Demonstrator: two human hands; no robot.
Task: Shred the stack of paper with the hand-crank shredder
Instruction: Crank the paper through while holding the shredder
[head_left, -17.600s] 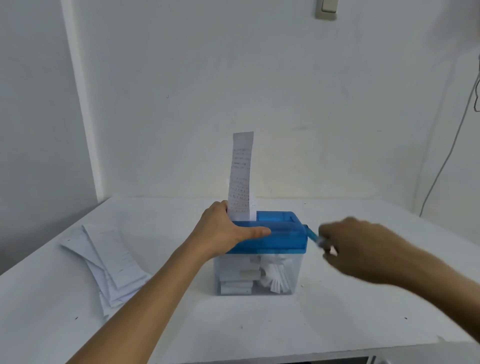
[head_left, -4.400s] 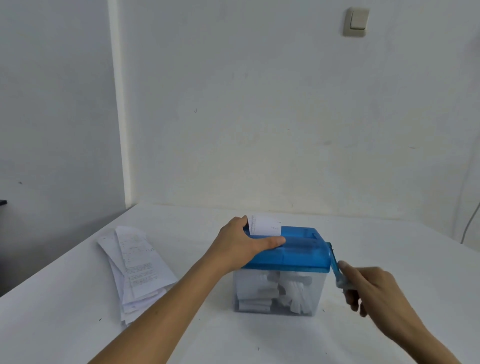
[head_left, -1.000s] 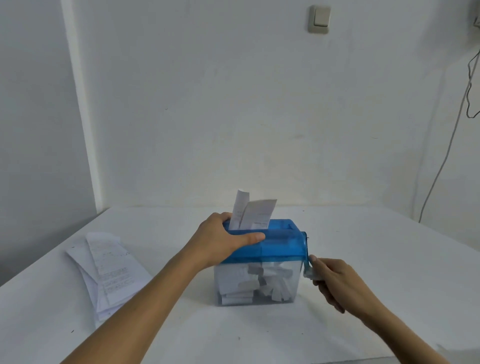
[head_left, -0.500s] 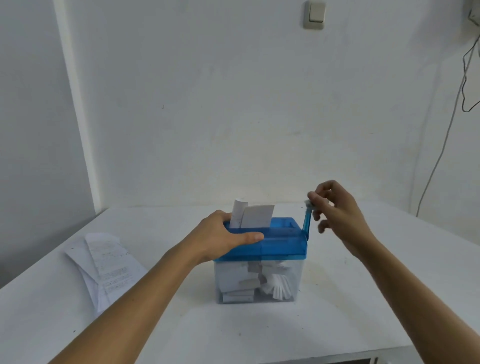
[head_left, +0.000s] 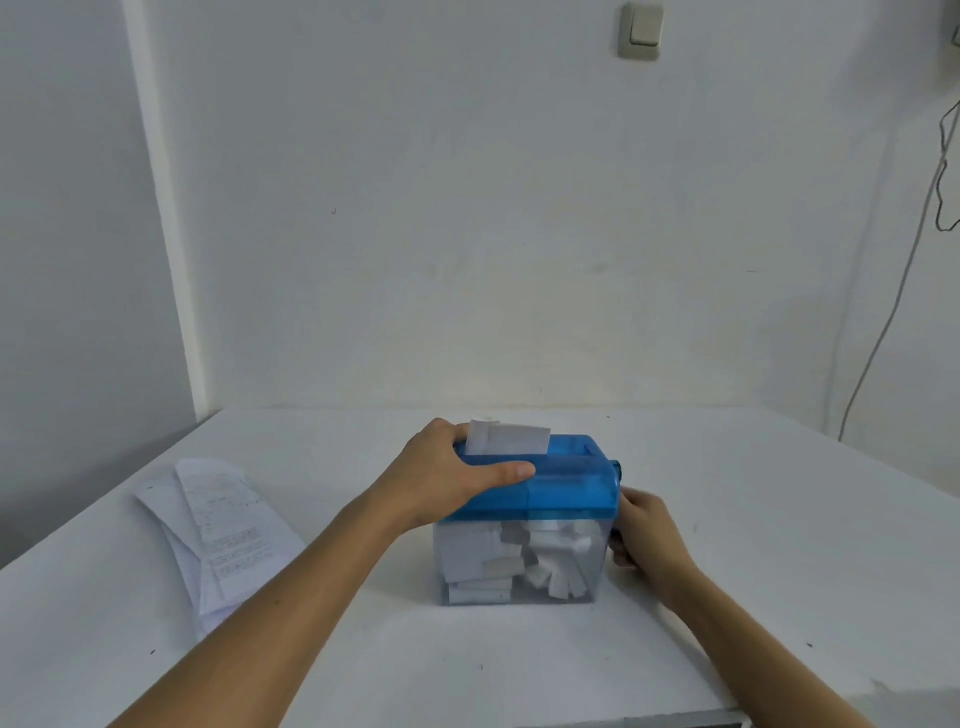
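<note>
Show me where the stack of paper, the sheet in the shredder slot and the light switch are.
stack of paper (head_left: 228, 535), head view, printed face of the top sheet.
sheet in the shredder slot (head_left: 514, 440), head view, the part standing above the blue lid.
light switch (head_left: 642, 31), head view, middle of its rocker.

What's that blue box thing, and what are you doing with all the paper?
A person is shredding paper with a little hand-crank shredder. The left hand holds its blue lid steady. The right hand is curled round the handle of the crank, low on the right side. A short piece of paper sticks up from the slot. The clear bin underneath holds white strips. More sheets lie in a stack on the table, to the left.
</note>
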